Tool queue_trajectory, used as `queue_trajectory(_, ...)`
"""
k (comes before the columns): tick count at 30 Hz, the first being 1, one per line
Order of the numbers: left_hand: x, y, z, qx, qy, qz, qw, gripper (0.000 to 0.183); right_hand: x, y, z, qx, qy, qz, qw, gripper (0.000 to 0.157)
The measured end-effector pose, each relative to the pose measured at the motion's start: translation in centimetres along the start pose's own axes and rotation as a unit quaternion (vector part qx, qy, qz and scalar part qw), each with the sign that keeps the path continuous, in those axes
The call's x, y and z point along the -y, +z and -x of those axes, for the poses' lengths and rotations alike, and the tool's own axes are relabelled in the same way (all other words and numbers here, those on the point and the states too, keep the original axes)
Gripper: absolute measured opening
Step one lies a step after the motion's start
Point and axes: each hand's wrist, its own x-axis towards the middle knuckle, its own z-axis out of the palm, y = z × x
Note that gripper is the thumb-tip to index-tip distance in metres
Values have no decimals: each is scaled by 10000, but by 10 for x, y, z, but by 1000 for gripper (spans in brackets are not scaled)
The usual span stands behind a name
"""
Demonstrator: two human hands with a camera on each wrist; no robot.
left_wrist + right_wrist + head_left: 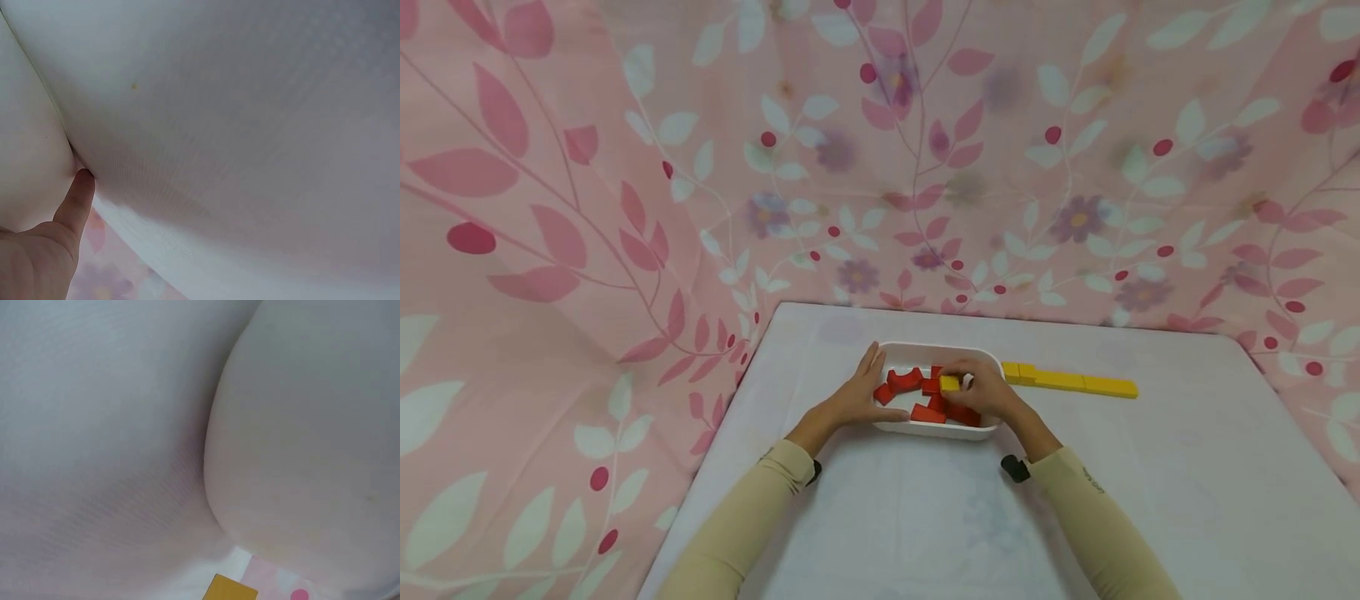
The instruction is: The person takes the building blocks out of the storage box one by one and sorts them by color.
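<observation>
A white rectangular tub [925,345] stands on the table with several red blocks [928,414] in it, one of them an arch [905,381]. My right hand [985,387] reaches over the tub's right side and pinches a yellow block [950,383] above the red ones. At the tub's left end my left hand [853,398] rests, fingers along the far left corner and thumb along the near rim. In the left wrist view the left thumb [76,203] touches beside the tub's wall. Right fingertips are partly hidden behind the yellow block.
A row of yellow blocks [1060,381] lies end to end on the table, running right from the tub. White cloth covers the table [880,517]. Pink floral fabric [925,167] hangs behind and at the left. The right wrist view shows mostly the tub's outer wall [300,444].
</observation>
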Motion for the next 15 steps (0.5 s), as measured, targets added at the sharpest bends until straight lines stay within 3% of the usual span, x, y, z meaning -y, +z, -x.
queue_trajectory(6,2,0,-1,28,26,-21,10000,128,1,-3,1,-341,246,-158,9990,40)
queue_trajectory(15,5,3,-4,-10,130,19,9999,129,0,-3,6,-503,-93,111,9986,38)
